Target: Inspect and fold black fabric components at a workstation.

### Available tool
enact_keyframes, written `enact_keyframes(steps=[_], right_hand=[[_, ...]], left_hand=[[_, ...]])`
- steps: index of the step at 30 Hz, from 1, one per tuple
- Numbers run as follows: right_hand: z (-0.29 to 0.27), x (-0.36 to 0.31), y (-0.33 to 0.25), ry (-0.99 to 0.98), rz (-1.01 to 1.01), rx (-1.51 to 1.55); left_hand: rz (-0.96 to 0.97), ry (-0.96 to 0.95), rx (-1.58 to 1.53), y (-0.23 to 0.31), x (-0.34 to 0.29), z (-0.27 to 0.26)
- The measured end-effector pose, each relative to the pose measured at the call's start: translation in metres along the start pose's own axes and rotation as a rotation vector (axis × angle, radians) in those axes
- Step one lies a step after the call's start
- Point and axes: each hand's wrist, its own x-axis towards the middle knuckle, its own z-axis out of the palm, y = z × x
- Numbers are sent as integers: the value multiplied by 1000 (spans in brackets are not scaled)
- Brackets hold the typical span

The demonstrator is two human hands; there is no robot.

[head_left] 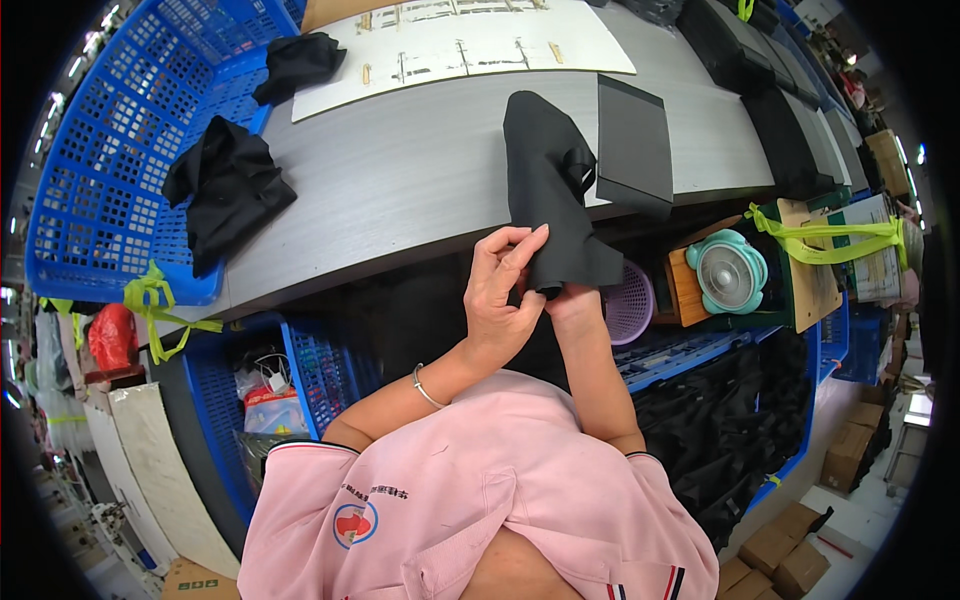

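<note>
A black fabric piece (pixel 550 180), long with a rounded far end and a small strap loop on its right side, lies over the table's near edge. My left hand (pixel 500 295) pinches its near end between thumb and fingers. The wrist and heel of my right hand (pixel 575 303) show below the same end; the fabric hides the fingers, so their grip cannot be seen. Just right of the piece, a flat dark grey panel (pixel 635 145) with black ends reaches past the table edge.
Crumpled black cloth (pixel 228 190) lies by a blue basket (pixel 110 130) at the left of the grey table (pixel 400 170). A white marked board (pixel 460 45) lies at the back. Near my right arm are a purple basket (pixel 630 305) and a teal fan (pixel 730 272). Dark pieces (pixel 725 45) are stacked far right.
</note>
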Motion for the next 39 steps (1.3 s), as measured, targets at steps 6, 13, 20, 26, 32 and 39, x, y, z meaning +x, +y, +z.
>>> enact_keyframes(steps=[6,13,20,26,32,39], right_hand=[[1,0,3,-16,46,79],[23,2,5,78,-48,-4],[11,22,19,-48,-455,-778],[29,24,-4,-447,-37,-1152],[25,30,54,-29,-916,-2133],[16,19,57,-113,-647,-2219]], left_hand=[[12,3,56,-2,-2,-2],[49,20,-27,0,-1,-14],[-215,163,35,-34,4,-26],[-682,282,-349,-99,-12,-44],[-811,158,-569,-104,-19,-22],[-887,24,-708,-102,-21,-17]])
